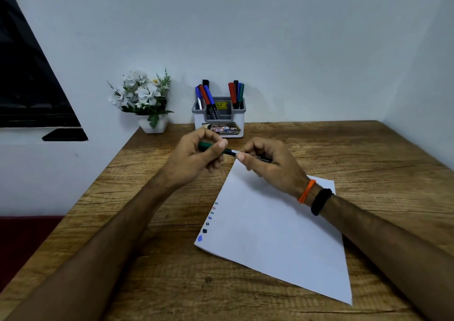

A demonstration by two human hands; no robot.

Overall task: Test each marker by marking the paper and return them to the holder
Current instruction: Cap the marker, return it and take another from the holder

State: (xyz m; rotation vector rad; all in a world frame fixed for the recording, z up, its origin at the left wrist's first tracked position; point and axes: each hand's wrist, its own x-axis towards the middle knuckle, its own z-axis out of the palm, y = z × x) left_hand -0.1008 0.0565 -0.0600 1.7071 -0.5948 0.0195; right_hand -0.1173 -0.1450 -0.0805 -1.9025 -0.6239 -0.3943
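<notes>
Presently a green marker (216, 148) is held level above the desk (344, 148), cap end gripped by the left hand (194, 156), barrel pinched by the right hand (270, 163). Whether the cap is being pulled off or pressed on cannot be told; marking the paper (270, 234) or return to the holder (218, 116) follows.

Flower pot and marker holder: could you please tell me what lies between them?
Nothing: in the head view, only bare wall and table edge separate the flower pot from the holder.

Single head-worn wide-angle view, aimed forward and down over a wooden table (368, 148). Both forearms are seen entering from the bottom edge; the wall (270, 38) behind is taken in at the top. No second view is provided for overlap
</notes>
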